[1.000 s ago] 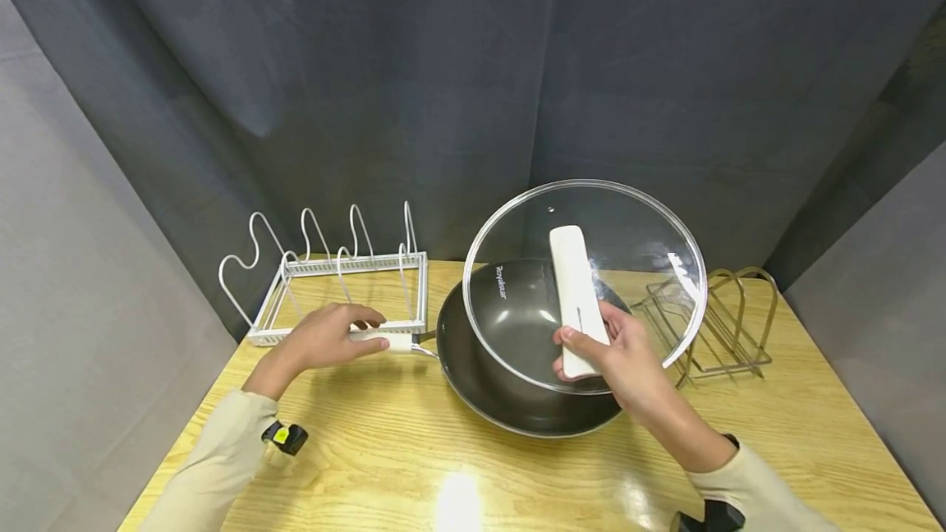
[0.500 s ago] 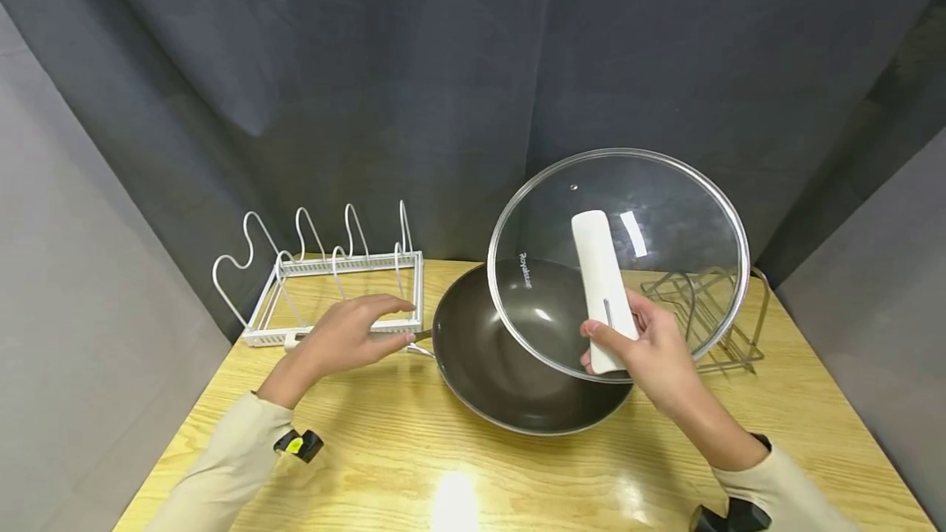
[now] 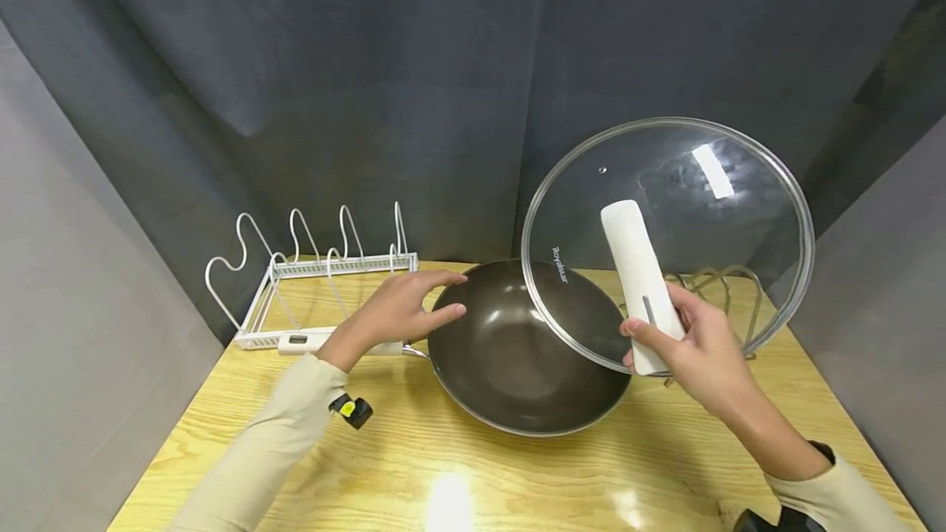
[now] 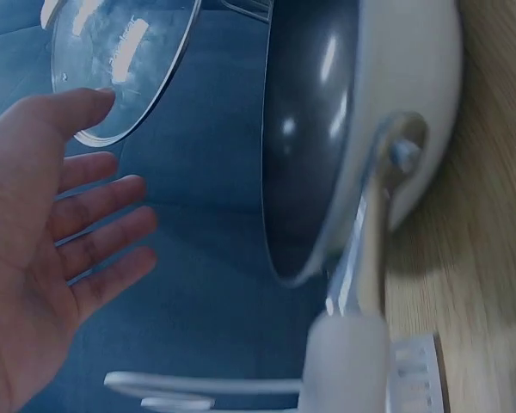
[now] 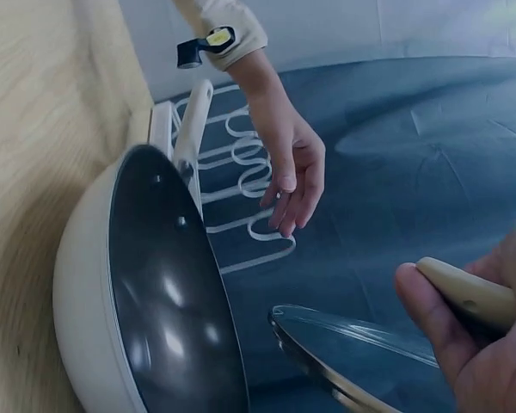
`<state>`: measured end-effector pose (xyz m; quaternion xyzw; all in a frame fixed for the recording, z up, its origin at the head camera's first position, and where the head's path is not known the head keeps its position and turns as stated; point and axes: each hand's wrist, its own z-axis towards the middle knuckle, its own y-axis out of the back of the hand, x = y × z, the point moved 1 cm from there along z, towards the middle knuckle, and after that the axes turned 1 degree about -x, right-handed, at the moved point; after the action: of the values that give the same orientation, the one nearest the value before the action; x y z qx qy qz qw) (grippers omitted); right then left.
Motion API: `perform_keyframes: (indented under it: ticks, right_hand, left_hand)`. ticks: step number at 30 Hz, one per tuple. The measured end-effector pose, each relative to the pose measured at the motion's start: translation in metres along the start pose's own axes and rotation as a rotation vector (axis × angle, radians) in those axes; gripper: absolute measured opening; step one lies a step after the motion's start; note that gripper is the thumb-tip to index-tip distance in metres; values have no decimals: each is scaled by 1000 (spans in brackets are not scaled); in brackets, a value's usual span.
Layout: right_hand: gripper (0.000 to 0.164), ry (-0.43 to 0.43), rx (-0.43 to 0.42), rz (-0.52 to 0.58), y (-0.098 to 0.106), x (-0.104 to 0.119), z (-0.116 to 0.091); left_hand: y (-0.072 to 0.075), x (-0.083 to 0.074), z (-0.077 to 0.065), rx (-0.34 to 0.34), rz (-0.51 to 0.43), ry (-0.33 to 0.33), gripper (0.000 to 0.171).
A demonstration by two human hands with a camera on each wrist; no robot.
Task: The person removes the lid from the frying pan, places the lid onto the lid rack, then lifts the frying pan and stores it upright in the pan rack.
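A dark-lined wok [image 3: 510,360] with a pale outer wall [image 4: 413,95] and a cream handle [image 3: 299,341] pointing left sits on the wooden table. Above its handle and left rim hovers my left hand [image 3: 402,310], fingers extended and holding nothing; the left wrist view shows its palm and spread fingers apart from the wok. My right hand [image 3: 705,351] grips the lower end of the white upright handle [image 3: 639,277] of a clear glass lid [image 3: 576,195]. That lid is raised and tilted, over the wok's right side and beyond it. Its metal rim [image 5: 314,361] appears edge-on in the right wrist view.
At the back left stands a white wire rack [image 3: 254,341] with tall loops, partly behind the wok handle. A metal wire rack [image 3: 752,279] at the right is seen through the lid. Dark curtain [image 3: 443,105] hangs behind the wooden table [image 3: 384,458].
My left hand has left the wok handle and moved right toward the wok's rim. My right hand has carried the lid up and to the right, uncovering more of the wok.
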<state>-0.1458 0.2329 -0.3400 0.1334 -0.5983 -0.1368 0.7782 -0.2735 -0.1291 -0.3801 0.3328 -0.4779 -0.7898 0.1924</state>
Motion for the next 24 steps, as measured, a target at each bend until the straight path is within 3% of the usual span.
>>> perform_keyframes:
  ticks: [8, 24]
  right_hand:
    - [42, 1, -16, -123, 24, -2, -5]
    - [36, 39, -102, -322, 58, -3, -12]
  left_hand:
    - [-20, -7, 40, 26, -184, -10, 48]
    - [-53, -29, 112, 57, -239, -32, 43]
